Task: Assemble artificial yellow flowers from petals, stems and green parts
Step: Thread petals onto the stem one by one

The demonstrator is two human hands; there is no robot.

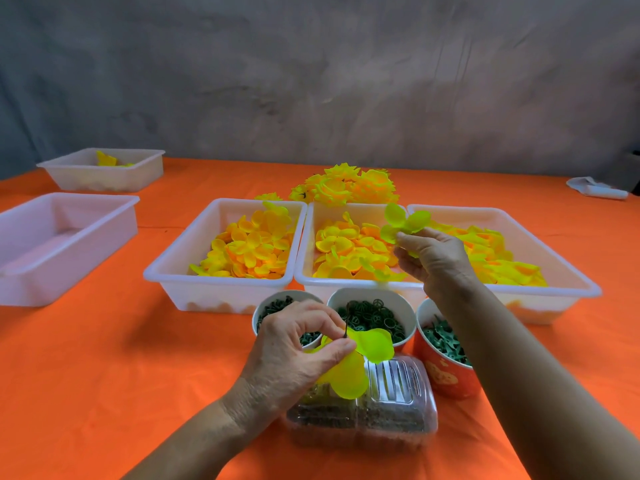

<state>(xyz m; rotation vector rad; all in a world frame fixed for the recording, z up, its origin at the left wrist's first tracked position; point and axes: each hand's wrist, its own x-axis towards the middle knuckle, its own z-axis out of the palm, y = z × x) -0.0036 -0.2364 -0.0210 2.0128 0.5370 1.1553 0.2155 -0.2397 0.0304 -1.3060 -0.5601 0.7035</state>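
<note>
My left hand [298, 344] pinches a thin dark stem [347, 322] that carries a layer of yellow-green petals [360, 362], held just above a clear plastic box [388, 410]. My right hand [433, 258] holds a second yellow-green petal piece [403, 223] up over the middle white tray [308, 258]. That tray, the tray to its left [173, 268] and the tray to its right [568, 268] hold yellow and orange petals. Three paper cups hold green parts: left [273, 306], middle [374, 317], right [446, 344].
A heap of finished yellow flowers [346, 185] lies behind the trays. On the far left stand an empty-looking white tray [62, 244] and another white tray [104, 168] with a few yellow pieces. A white cloth or bag [595, 190] lies at the far right on the orange tablecloth [104, 375].
</note>
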